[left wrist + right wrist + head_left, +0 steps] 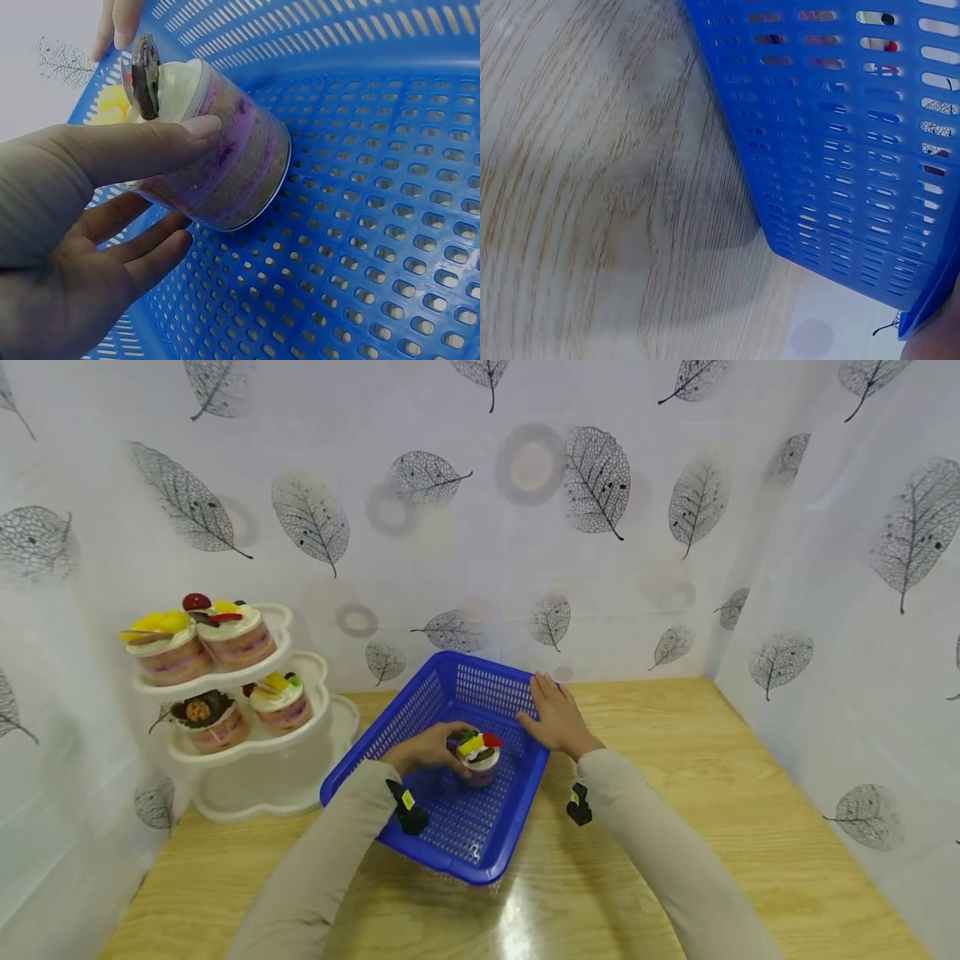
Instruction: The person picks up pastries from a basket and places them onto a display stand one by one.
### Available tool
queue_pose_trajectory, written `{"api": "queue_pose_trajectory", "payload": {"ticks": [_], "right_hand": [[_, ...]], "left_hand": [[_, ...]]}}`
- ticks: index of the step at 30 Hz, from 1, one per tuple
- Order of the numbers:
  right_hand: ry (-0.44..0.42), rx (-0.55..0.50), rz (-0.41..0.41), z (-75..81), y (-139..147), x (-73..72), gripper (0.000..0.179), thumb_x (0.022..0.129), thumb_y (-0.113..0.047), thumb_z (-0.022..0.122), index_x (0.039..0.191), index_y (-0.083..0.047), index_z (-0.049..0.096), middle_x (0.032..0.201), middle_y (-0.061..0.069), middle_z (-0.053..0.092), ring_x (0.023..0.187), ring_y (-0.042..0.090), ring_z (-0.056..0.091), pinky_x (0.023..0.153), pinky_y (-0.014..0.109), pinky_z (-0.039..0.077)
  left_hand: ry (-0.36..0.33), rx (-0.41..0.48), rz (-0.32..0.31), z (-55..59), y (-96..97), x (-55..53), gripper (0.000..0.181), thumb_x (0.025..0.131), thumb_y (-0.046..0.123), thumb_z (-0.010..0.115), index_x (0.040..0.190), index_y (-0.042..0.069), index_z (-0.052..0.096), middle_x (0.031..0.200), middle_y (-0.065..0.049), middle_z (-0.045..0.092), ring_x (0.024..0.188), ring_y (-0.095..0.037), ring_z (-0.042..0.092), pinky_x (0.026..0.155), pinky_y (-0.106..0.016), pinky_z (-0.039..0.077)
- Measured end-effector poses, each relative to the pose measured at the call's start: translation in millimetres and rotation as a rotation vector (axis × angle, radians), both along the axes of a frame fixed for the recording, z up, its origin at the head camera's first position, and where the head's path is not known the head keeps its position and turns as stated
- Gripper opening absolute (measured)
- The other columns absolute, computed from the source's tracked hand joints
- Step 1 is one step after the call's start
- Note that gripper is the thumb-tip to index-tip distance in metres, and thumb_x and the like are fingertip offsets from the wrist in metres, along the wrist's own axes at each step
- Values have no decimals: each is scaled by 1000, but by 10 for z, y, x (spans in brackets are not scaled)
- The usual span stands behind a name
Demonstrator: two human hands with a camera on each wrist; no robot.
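Inside a blue perforated plastic basket (450, 839), my left hand (431, 749) grips a cake cup (480, 768) topped with cream and red and yellow fruit. In the left wrist view, the thumb lies across the clear side of the cup (240, 154), with fingers curled beneath; purple and tan layers show through. The cup is close to the basket's holed floor (360, 225); whether it touches cannot be told. My right hand (557, 714) rests on the basket's right rim near the far corner, fingers fairly straight. Only a bit of that hand (934, 337) shows in the right wrist view.
A white tiered stand (258, 777) is at the left, with two cake cups (240, 647) on its top tier and two more (285, 706) on the middle one. The wooden table (675, 793) meets leaf-patterned curtains (480, 543) behind and at the sides.
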State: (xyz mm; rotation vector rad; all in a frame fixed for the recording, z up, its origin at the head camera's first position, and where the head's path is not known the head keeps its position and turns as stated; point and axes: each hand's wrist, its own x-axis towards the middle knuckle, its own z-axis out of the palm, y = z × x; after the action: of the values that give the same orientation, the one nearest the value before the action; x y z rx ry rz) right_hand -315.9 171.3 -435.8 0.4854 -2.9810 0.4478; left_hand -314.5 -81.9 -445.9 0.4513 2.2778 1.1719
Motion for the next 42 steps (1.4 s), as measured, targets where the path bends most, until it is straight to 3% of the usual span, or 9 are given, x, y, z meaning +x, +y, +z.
{"api": "queue_pose_trajectory", "payload": {"ticks": [5, 11, 20, 28, 34, 42], "right_hand": [[-7, 0, 3, -4, 11, -10, 75, 97, -40, 45, 148, 9, 20, 156, 24, 18, 145, 38, 14, 118, 50, 6], [-8, -2, 2, 1, 9, -6, 74, 96, -36, 48, 147, 10, 21, 156, 24, 18, 144, 39, 14, 118, 50, 6], [9, 12, 8, 23, 11, -15, 74, 96, -37, 50, 147, 10, 23, 155, 24, 20, 144, 39, 16, 118, 51, 8], [17, 13, 10, 20, 7, -9, 75, 95, -36, 51, 146, 11, 23, 154, 25, 21, 143, 40, 17, 118, 51, 8], [2, 8, 14, 33, 5, -2, 75, 96, -36, 50, 147, 10, 22, 155, 25, 20, 145, 39, 13, 118, 51, 7], [20, -1, 19, 11, 1, -5, 75, 95, -36, 49, 146, 12, 23, 154, 27, 21, 143, 41, 15, 117, 53, 9]], "left_hand": [[-7, 15, 5, 21, 2, -1, 72, 68, 3, 84, 133, 13, 54, 134, -12, 53, 125, -31, 47, 108, -51, 34], [5, 102, 18, 99, 7, 11, 74, 68, 4, 85, 134, 13, 53, 137, -12, 52, 127, -32, 46, 107, -50, 36], [65, 283, 1, 380, -81, 92, 75, 72, 3, 82, 138, 11, 48, 136, -13, 51, 126, -32, 47, 101, -44, 44], [78, 383, 32, 654, -320, 254, 76, 75, 0, 79, 140, 6, 42, 137, -16, 47, 126, -34, 47, 98, -39, 47], [92, 388, 88, 750, -568, 367, 75, 77, 6, 79, 141, 10, 41, 138, -14, 47, 131, -32, 42, 102, -42, 43], [200, 375, 102, 805, -926, 476, 76, 78, 10, 80, 143, 12, 41, 140, -13, 47, 131, -36, 42, 106, -49, 38]]}}
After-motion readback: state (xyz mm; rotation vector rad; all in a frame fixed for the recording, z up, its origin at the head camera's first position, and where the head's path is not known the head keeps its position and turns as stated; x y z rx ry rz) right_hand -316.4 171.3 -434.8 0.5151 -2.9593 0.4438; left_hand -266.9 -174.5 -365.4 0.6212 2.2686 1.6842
